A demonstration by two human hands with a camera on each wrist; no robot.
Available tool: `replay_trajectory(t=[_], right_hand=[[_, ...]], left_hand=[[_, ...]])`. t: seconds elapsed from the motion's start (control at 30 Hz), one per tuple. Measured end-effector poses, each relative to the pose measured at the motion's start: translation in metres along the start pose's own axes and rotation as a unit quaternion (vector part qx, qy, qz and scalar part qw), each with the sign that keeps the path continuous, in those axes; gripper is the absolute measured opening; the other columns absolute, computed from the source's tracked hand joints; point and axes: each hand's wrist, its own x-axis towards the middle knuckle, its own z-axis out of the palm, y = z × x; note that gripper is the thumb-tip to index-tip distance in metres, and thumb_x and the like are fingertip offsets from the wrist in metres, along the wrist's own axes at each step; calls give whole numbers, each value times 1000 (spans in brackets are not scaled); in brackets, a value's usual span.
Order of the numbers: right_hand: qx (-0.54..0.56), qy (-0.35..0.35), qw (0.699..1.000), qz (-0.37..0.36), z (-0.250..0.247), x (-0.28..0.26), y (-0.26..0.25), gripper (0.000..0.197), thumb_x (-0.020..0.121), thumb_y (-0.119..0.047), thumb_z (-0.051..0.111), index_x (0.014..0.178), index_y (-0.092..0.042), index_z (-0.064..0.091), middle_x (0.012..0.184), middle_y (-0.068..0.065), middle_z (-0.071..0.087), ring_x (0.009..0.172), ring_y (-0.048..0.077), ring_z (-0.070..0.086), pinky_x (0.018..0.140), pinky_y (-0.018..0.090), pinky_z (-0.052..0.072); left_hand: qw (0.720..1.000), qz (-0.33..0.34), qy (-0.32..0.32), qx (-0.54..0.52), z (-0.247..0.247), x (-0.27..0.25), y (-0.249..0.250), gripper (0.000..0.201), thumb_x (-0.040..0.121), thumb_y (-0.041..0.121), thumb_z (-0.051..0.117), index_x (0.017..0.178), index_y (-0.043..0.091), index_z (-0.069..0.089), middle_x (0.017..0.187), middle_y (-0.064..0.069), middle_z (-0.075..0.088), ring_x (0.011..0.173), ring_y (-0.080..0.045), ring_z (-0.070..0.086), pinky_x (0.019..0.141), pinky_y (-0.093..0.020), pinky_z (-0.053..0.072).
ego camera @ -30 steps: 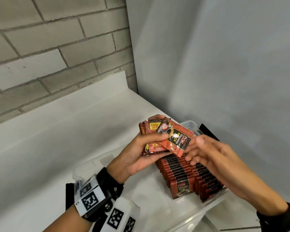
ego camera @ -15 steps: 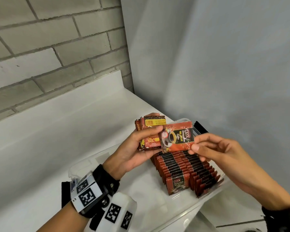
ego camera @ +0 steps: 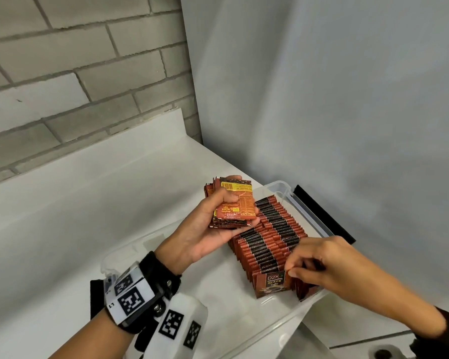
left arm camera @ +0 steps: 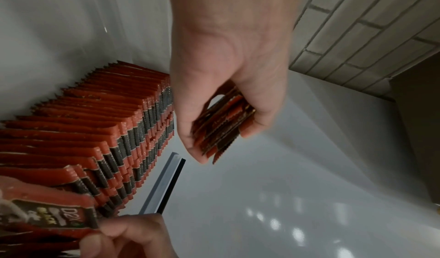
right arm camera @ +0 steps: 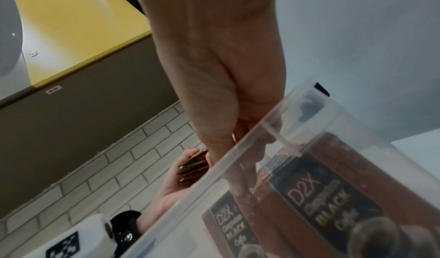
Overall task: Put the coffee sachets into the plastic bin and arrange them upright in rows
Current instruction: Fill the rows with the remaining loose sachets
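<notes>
My left hand [ego camera: 227, 202] grips a stack of red and black coffee sachets [ego camera: 235, 203] above the far part of the clear plastic bin [ego camera: 307, 216]. Inside the bin, sachet rows [ego camera: 272, 234] stand upright along its right side. My right hand [ego camera: 292, 271] pinches the top corner of one D2X sachet [ego camera: 270, 283], which stands at the near end of a row. The left wrist view shows the held stack [left arm camera: 221, 128], the rows [left arm camera: 95, 130] and the pinched sachet [left arm camera: 52, 218]. Through the bin wall [right arm camera: 262, 130], the right wrist view shows that sachet [right arm camera: 228, 230].
The bin sits on a white counter [ego camera: 88, 190] in a corner, with a brick wall [ego camera: 75, 73] behind and a grey wall [ego camera: 322, 99] to the right. A black strip [ego camera: 322, 211] runs along the bin's right rim. The bin's left half holds no sachets.
My right hand took one sachet off the stack in my left hand and carried it down to the near end of a row in the bin. The left hand kept its stack.
</notes>
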Motion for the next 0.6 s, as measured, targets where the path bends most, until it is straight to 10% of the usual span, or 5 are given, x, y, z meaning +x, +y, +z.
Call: replay_trajectory(t=[0.6], right_hand=[[10, -6, 999, 33, 6, 6, 1, 12, 86, -22, 69, 87, -34, 68, 81, -22, 55, 83, -11, 52, 66, 7, 39]], left_hand=[[996, 1, -60, 73, 2, -4, -2, 42, 70, -7, 59, 97, 21, 73, 105, -13, 70, 94, -28, 70, 75, -38, 58]])
